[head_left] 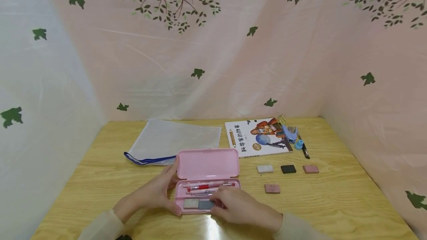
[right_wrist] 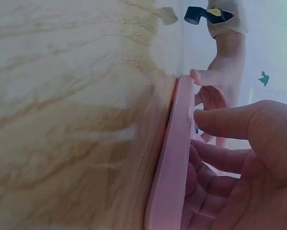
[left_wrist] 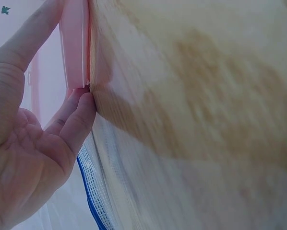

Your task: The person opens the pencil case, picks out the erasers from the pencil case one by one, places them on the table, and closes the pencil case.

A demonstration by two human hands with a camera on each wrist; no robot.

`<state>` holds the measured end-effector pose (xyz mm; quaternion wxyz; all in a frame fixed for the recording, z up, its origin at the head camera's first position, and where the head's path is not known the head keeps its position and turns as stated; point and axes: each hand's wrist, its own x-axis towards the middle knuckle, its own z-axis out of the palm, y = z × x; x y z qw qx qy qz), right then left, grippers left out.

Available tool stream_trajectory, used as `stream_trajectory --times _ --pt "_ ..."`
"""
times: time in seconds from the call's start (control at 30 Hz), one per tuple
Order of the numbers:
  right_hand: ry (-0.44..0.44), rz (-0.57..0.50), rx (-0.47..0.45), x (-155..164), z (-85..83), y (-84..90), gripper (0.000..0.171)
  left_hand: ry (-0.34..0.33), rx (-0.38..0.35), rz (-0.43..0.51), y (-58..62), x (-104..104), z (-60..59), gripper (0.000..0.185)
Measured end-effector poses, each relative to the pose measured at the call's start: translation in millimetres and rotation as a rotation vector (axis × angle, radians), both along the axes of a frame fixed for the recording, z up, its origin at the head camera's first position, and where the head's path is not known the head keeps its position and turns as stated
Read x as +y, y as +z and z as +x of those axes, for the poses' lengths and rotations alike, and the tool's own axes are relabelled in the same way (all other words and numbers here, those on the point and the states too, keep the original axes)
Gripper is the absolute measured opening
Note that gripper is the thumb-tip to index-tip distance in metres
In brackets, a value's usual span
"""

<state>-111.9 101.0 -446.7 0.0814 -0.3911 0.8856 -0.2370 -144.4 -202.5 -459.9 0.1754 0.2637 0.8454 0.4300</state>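
Note:
An open pink pencil case (head_left: 178, 195) lies on the table, its lid (head_left: 208, 164) tipped back. My left hand (head_left: 160, 192) grips the case's left end, thumb at the front corner and fingers toward the hinge; in the left wrist view, fingertips (left_wrist: 83, 108) meet its edge. Several pens (head_left: 203, 186) lie in the rear compartment. In the front one a white eraser (head_left: 191, 203) sits beside a grey eraser (head_left: 205, 205). My right hand (head_left: 241, 206) reaches over the front rim and pinches the grey eraser's right end, hiding that part of the compartment.
Right of the case lie a white eraser (head_left: 265, 169), a black eraser (head_left: 288, 169) and two pink erasers (head_left: 311, 169). Behind are a mesh zip pouch (head_left: 180, 136) and a book (head_left: 247, 136). A blue tape dispenser (head_left: 289, 134) and a utility knife (head_left: 305, 152) stand close by.

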Motion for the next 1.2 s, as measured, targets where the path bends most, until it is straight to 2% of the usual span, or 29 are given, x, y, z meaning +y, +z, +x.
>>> stream_trajectory --times 0.17,0.43,0.63,0.7,0.9,1.03,1.2 --pt "-0.015 -0.054 -0.055 -1.7 -1.1 -1.4 0.014 0.0 0.01 0.005 0.3 -0.4 0.3 0.152" --pt "-0.02 -0.166 -0.142 -4.8 -3.9 -3.3 0.013 0.0 0.009 -0.001 1.2 0.0 -0.1 0.15" --pt "-0.015 -0.227 -0.119 -1.8 -7.7 0.2 0.014 -0.005 0.012 0.009 0.6 0.1 -0.4 0.15" --pt "-0.021 -0.269 -0.145 2.9 -9.1 3.6 0.016 -0.008 0.013 0.016 0.9 0.2 -0.1 0.15" --pt "-0.056 -0.415 -0.313 28.0 -13.7 15.2 0.016 -0.005 0.01 0.008 1.9 -0.2 0.6 0.149" --pt "-0.077 -0.491 -0.382 55.3 -17.1 18.7 0.016 -0.004 0.013 0.002 1.5 -0.3 0.6 0.149" --pt "-0.173 -0.543 -0.507 99.3 -20.5 21.1 0.019 -0.005 0.028 0.001 -0.9 -0.6 1.0 0.15"
